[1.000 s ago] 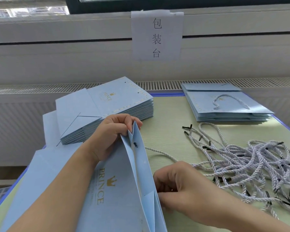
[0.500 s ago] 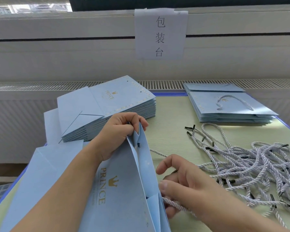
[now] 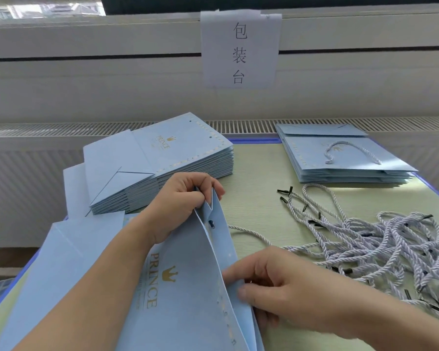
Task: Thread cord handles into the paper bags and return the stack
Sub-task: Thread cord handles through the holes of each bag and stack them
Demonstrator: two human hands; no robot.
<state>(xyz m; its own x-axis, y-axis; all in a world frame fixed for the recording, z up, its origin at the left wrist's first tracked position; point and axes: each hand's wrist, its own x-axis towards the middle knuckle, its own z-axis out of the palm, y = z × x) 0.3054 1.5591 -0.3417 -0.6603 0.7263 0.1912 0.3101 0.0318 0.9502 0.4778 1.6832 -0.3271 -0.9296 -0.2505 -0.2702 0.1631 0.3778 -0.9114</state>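
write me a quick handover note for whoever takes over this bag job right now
Left hand pinches the top corner of the open bag, holding its mouth apart.
Right hand grips the bag's near edge; whether it holds the cord end can't be seen.
One cord has its black tip through the upper hole and trails right to the cord pile.
Unthreaded stack is back left, done stack back right.
Left: thread the other end, then the remaining bags, then return the stack.
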